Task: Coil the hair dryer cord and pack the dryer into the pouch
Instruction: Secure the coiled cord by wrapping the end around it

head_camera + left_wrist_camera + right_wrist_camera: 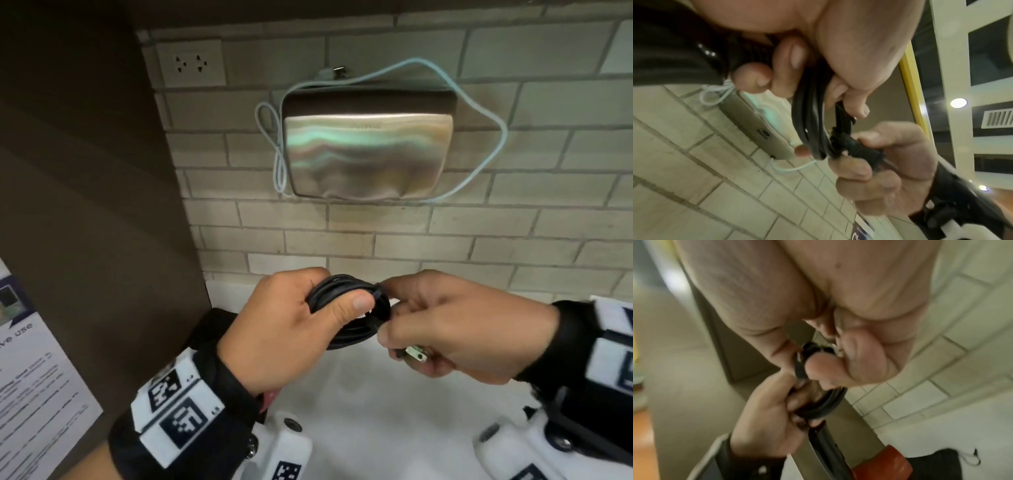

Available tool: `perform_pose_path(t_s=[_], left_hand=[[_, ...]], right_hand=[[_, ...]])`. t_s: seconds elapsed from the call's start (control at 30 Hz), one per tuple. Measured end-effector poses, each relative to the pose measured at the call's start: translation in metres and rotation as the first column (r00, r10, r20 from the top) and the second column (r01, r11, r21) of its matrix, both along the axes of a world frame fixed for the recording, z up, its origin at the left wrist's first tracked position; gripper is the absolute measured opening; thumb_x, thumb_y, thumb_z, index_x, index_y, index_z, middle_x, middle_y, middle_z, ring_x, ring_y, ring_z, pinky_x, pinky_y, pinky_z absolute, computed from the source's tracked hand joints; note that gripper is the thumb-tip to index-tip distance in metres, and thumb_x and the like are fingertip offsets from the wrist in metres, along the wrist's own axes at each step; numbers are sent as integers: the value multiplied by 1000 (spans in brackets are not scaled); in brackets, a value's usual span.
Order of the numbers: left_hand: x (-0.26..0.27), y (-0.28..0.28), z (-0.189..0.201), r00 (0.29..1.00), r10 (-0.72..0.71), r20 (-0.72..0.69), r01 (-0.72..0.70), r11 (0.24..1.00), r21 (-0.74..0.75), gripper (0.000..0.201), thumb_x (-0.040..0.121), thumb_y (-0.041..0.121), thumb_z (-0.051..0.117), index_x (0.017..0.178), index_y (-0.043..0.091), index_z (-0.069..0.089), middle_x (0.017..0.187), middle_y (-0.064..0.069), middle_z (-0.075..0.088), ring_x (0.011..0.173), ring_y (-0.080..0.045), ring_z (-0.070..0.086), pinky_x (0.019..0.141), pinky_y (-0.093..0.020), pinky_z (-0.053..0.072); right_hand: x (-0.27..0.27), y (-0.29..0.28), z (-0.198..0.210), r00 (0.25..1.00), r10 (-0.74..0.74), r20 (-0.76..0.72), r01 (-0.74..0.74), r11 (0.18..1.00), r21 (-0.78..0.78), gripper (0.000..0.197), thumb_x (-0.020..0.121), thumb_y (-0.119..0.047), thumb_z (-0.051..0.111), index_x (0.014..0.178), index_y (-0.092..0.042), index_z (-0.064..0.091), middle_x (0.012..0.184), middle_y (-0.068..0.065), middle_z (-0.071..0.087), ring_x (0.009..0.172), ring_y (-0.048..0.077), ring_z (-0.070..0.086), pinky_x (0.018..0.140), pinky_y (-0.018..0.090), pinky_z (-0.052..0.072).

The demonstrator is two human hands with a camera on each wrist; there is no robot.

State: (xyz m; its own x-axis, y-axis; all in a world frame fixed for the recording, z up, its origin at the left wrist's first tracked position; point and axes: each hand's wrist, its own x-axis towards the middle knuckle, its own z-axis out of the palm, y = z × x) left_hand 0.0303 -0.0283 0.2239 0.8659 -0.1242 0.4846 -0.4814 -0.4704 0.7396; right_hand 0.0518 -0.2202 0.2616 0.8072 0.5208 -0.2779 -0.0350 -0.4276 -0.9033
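2 hands (346, 325) raised before a brick wall (376, 236), black coiled cord (346, 315) gripped by left hand (291, 329), plug end (416, 354) pinched by right hand (445, 329), iridescent pouch (368, 150) hung on wall above.

Left hand (818, 56) grips black cord coil (809, 116), fingers curled round loops. Right hand (890, 170) pinches plug end (859, 149) against coil. Behind: tiled wall (705, 194), grey device (756, 126) mounted on it, thin white cable (715, 94) looped beside device
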Motion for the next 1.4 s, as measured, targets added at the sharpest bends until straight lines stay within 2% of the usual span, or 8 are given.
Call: perform_pose_path(t_s=[0.23, 0.37, 0.57, 0.83, 0.97, 1.07, 1.23, 1.4], left_hand=[[14, -2, -13, 974, 196, 112, -201, 979, 34, 45, 83, 64, 52, 72, 21, 62, 56, 8, 60, 56, -9, 58, 54, -31, 48], [22, 6, -13, 979, 197, 52, -194, 979, -64, 47, 80, 66, 54, 71, 22, 66, 49, 15, 54, 48, -2, 48, 53, -23, 38], [21, 18, -5, 999, 48, -23, -52, 971, -234, 47, 78, 47, 69, 56, 10, 49, 45, 6, 41, 40, -7, 33, 41, -18, 30], [34, 2, -24, 994, 35, -102, -35, 999, 2, 42, 77, 54, 61, 60, 17, 54, 52, 3, 46, 47, -10, 39, 50, -27, 36], [42, -17, -44, 975, 4, -222, 23, 993, 119, 53, 79, 60, 57, 67, 8, 56, 54, 1, 47, 50, -13, 42, 53, -35, 40], [48, -27, -57, 934, -36, -356, 78, 991, 105, 51, 88, 52, 59, 66, 6, 54, 50, 2, 44, 38, -8, 37, 41, -22, 34], [50, -35, -78, 832, -129, -539, 175, 984, 35, 53, 88, 53, 56, 86, 0, 61, 61, -5, 53, 36, -15, 39, 39, -25, 37], [38, -37, -100, 825, -203, -527, 256, 966, 29, 47, 80, 59, 61, 94, 15, 70, 90, -7, 74, 84, -27, 70, 79, -48, 57]], right_hand=[[6, 21, -10, 969, -179, -172, 226, 921, 317, 17, 90, -5, 60, 101, 7, 66, 87, 26, 69, 64, 31, 70, 61, 37, 57], [8, 20, -13, 957, -45, -285, 199, 819, 538, 22, 86, 6, 54, 106, 13, 60, 72, 18, 61, 64, 33, 71, 82, 45, 60], [12, 0, -19, 957, 143, -251, 41, 794, 606, 48, 68, 4, 62, 116, 10, 64, 103, 28, 63, 75, 25, 73, 83, 38, 59], [24, -23, -43, 954, 133, -269, -30, 934, 356, 46, 73, -6, 68, 119, -7, 66, 72, 2, 69, 73, 29, 71, 88, 45, 58], [28, -19, -52, 923, 16, -385, 28, 994, 109, 28, 77, -18, 62, 104, -10, 63, 84, 13, 53, 72, 36, 67, 81, 53, 54], [25, -20, -71, 950, -77, -302, 81, 997, 1, 27, 95, -42, 53, 105, -17, 59, 96, 2, 54, 73, 33, 68, 66, 44, 59], [22, -27, -104, 949, -183, -257, 232, 957, 175, 19, 98, -24, 52, 92, -7, 59, 91, 12, 53, 61, 29, 70, 57, 28, 59], [15, -54, -111, 960, -204, -194, 245, 945, 217, 22, 94, -25, 56, 81, -7, 60, 78, 13, 66, 64, 32, 70, 67, 36, 57]])
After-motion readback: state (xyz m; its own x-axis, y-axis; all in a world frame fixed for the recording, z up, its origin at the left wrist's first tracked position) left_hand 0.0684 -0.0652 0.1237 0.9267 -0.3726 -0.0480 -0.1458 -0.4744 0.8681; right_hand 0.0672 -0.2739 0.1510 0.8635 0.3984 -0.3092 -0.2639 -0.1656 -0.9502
